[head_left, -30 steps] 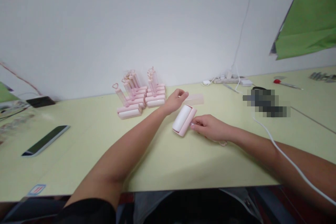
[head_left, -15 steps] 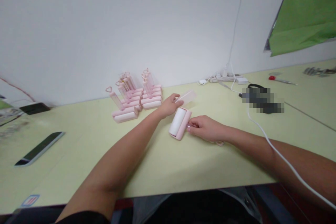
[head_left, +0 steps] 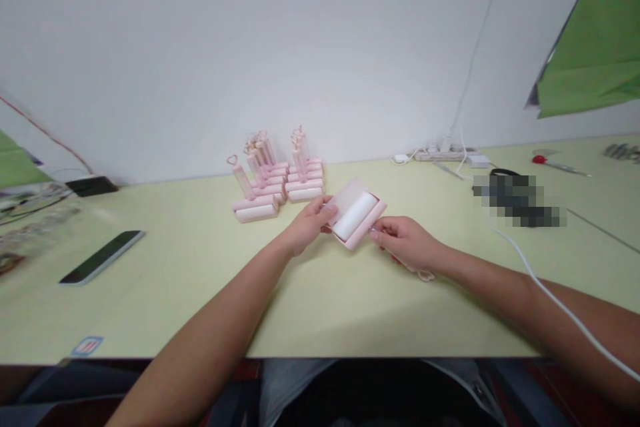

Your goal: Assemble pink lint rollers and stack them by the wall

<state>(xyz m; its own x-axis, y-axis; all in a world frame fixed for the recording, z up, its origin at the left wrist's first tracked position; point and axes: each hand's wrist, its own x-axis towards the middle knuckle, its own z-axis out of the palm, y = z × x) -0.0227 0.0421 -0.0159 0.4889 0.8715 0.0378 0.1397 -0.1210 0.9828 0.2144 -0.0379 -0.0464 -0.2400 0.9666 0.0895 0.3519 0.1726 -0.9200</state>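
Note:
A pink lint roller (head_left: 356, 215) with a white roll lies tilted on the pale green table (head_left: 320, 293). My right hand (head_left: 407, 241) pinches its handle end, fingers closed. My left hand (head_left: 309, 223) grips a translucent cover (head_left: 343, 198) and holds it against the roller's far side. The roller's heart-shaped handle tip shows under my right wrist.
Several finished pink rollers (head_left: 273, 177) stand in rows near the wall. A phone (head_left: 101, 256) lies at the left. A power strip (head_left: 443, 153), a white cable (head_left: 550, 293), a blurred dark object (head_left: 517, 199) and a red-handled tool (head_left: 557, 164) are at the right.
My left hand picked up the translucent cover from the table behind the roller and brought it back onto the roller. The roller turned slightly in my right hand.

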